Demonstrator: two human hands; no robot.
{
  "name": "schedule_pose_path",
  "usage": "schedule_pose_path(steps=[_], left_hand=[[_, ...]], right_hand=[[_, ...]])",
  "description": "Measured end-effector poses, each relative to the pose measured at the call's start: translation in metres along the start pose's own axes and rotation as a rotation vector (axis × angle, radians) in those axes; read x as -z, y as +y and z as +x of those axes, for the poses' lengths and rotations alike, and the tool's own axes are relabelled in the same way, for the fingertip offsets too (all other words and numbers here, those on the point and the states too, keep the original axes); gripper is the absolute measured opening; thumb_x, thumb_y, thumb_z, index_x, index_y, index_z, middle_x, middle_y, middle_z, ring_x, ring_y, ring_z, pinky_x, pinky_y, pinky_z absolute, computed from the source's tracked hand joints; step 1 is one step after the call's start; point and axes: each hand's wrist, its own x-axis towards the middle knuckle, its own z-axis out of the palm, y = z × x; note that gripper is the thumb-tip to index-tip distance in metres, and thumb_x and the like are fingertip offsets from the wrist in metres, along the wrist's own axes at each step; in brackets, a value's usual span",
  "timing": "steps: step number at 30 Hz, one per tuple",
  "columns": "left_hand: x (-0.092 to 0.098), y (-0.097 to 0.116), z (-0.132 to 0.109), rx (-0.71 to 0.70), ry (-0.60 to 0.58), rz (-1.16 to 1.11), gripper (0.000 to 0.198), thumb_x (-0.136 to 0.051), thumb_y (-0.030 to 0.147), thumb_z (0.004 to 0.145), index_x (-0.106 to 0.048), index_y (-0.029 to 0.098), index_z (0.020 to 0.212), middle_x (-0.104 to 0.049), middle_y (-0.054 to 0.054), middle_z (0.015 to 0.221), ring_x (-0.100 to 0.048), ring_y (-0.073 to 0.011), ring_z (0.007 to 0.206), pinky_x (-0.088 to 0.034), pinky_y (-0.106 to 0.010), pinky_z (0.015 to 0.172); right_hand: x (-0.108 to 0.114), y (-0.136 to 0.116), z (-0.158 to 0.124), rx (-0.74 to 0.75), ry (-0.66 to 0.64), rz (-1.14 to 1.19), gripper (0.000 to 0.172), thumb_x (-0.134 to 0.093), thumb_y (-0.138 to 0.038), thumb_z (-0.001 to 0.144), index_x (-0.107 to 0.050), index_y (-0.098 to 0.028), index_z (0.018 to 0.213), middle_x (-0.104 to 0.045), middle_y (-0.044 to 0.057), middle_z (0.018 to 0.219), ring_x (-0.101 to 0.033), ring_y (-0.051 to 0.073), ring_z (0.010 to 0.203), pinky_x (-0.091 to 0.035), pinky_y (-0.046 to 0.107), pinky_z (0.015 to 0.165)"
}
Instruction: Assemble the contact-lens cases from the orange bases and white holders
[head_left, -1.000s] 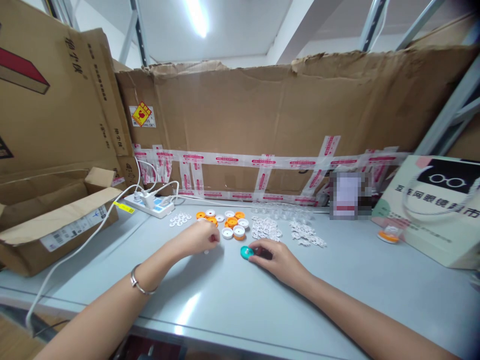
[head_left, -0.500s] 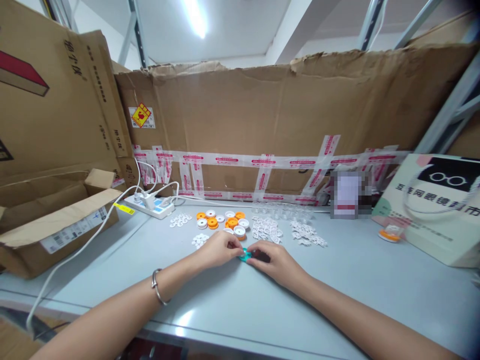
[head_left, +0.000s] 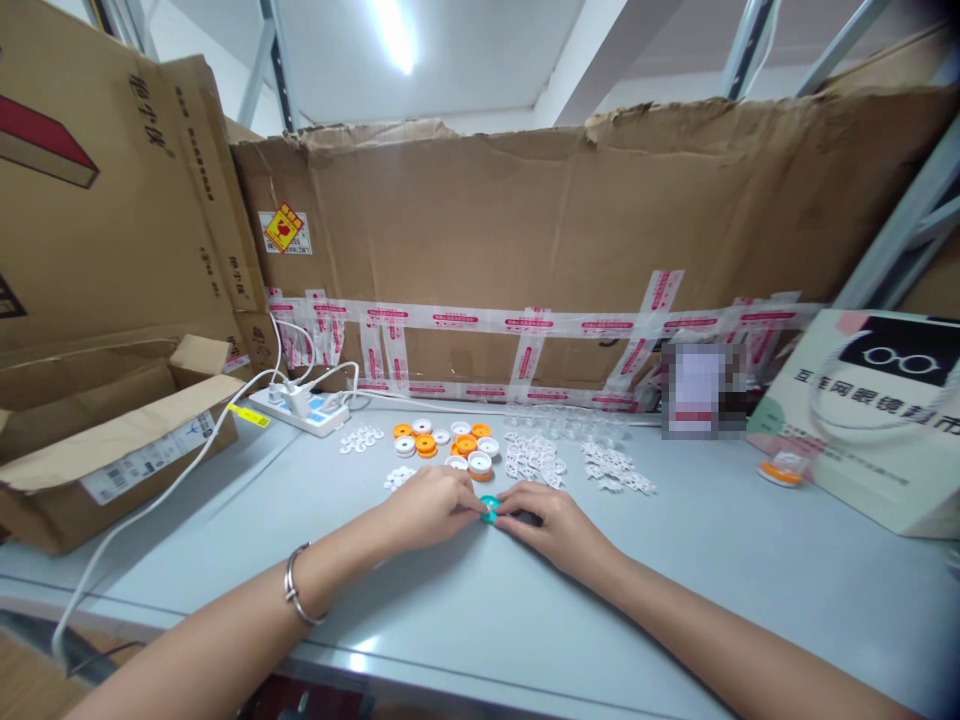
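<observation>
A small round teal plastic piece (head_left: 490, 508) sits between my hands, low over the grey table, with something small and whitish at its middle. My right hand (head_left: 553, 520) pinches its right edge between thumb and fingers. From the left, my left hand (head_left: 433, 507) has closed fingers, the index fingertip pressing on the piece; its thumb is mostly hidden. Just beyond lie orange round parts (head_left: 465, 444) and white round parts (head_left: 480, 463). Small white discs (head_left: 400, 477) lie by my left hand, and flat white pieces (head_left: 534, 459) are heaped past my right.
Clear plastic cups (head_left: 577, 425) line the back before a large cardboard sheet (head_left: 465, 220). More flat white pieces (head_left: 616, 467) and curved white bits (head_left: 361, 439) lie about. A power strip (head_left: 304, 408) and open carton (head_left: 112, 450) stand left; a paper bag (head_left: 862, 420) stands right.
My left hand has turned slightly, its index finger now straighter and reaching onto the teal piece. The right hand keeps nearly the same hold.
</observation>
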Motion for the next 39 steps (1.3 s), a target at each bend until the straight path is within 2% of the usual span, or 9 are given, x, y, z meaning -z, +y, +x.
schedule_pose_path(steps=[10, 17, 22, 26, 29, 32, 36, 39], left_hand=[[0.001, 0.013, 0.001, -0.039, -0.025, 0.250, 0.019, -0.048, 0.016, 0.082, -0.065, 0.019, 0.074, -0.064, -0.001, 0.076, -0.057, -0.0158, 0.074, -0.030, -0.027, 0.061], [0.000, 0.017, 0.005, -0.084, -0.047, 0.365, 0.021, -0.047, 0.014, 0.082, -0.065, 0.016, 0.070, -0.064, -0.004, 0.074, -0.057, -0.0179, 0.074, -0.030, -0.028, 0.062], [0.004, 0.005, 0.005, -0.045, -0.029, 0.122, 0.022, -0.046, 0.015, 0.083, -0.067, 0.020, 0.078, -0.067, -0.003, 0.078, -0.058, -0.0159, 0.075, -0.034, -0.025, 0.067], [0.026, -0.016, 0.000, 0.066, 0.019, -0.074, 0.021, -0.047, 0.016, 0.082, -0.067, 0.018, 0.085, -0.068, -0.004, 0.083, -0.059, -0.0150, 0.076, -0.038, -0.022, 0.068], [0.045, -0.029, -0.009, 0.152, -0.117, -0.064, 0.017, -0.052, 0.014, 0.075, -0.068, 0.018, 0.078, -0.069, -0.002, 0.079, -0.059, -0.0146, 0.071, -0.038, -0.021, 0.064], [0.054, -0.034, -0.016, 0.206, -0.235, -0.016, 0.013, -0.057, 0.016, 0.069, -0.068, 0.018, 0.076, -0.068, -0.002, 0.075, -0.058, -0.0147, 0.068, -0.037, -0.020, 0.060], [0.049, -0.033, -0.017, 0.241, -0.286, 0.051, 0.015, -0.060, 0.015, 0.062, -0.067, 0.018, 0.074, -0.066, -0.002, 0.073, -0.056, -0.0146, 0.064, -0.034, -0.020, 0.053], [0.044, -0.033, -0.015, 0.261, -0.269, 0.100, 0.015, -0.056, 0.012, 0.061, -0.067, 0.019, 0.070, -0.066, -0.001, 0.069, -0.055, -0.0140, 0.060, -0.031, -0.020, 0.049]], right_hand=[[-0.003, 0.006, -0.001, 0.052, 0.035, -0.061, 0.012, -0.057, -0.024, 0.078, -0.069, -0.022, 0.078, -0.068, 0.005, 0.084, -0.063, 0.017, 0.078, -0.050, 0.029, 0.071], [-0.004, 0.005, 0.000, 0.051, 0.045, -0.062, 0.013, -0.056, -0.024, 0.079, -0.069, -0.020, 0.076, -0.067, 0.006, 0.082, -0.062, 0.017, 0.076, -0.050, 0.029, 0.070], [-0.002, 0.001, -0.001, 0.025, 0.024, -0.051, 0.012, -0.057, -0.023, 0.079, -0.069, -0.021, 0.078, -0.067, 0.006, 0.082, -0.062, 0.017, 0.077, -0.049, 0.029, 0.071], [-0.001, -0.002, 0.000, -0.009, 0.015, -0.018, 0.012, -0.057, -0.023, 0.079, -0.068, -0.022, 0.081, -0.068, 0.005, 0.084, -0.061, 0.017, 0.077, -0.049, 0.030, 0.072], [0.001, -0.004, 0.001, -0.030, -0.001, 0.004, 0.009, -0.059, -0.024, 0.077, -0.067, -0.021, 0.079, -0.068, 0.005, 0.084, -0.061, 0.017, 0.078, -0.048, 0.030, 0.073], [0.002, -0.006, 0.001, -0.079, -0.014, -0.006, 0.008, -0.062, -0.025, 0.074, -0.066, -0.020, 0.079, -0.067, 0.004, 0.083, -0.061, 0.017, 0.077, -0.048, 0.029, 0.071], [0.001, -0.006, 0.000, -0.141, -0.004, -0.028, 0.017, -0.065, -0.029, 0.072, -0.064, -0.020, 0.085, -0.066, 0.003, 0.080, -0.060, 0.017, 0.074, -0.048, 0.028, 0.067], [0.001, -0.004, -0.001, -0.128, 0.034, 0.016, 0.025, -0.065, -0.033, 0.071, -0.061, -0.021, 0.092, -0.066, 0.003, 0.086, -0.061, 0.017, 0.077, -0.049, 0.029, 0.070]])
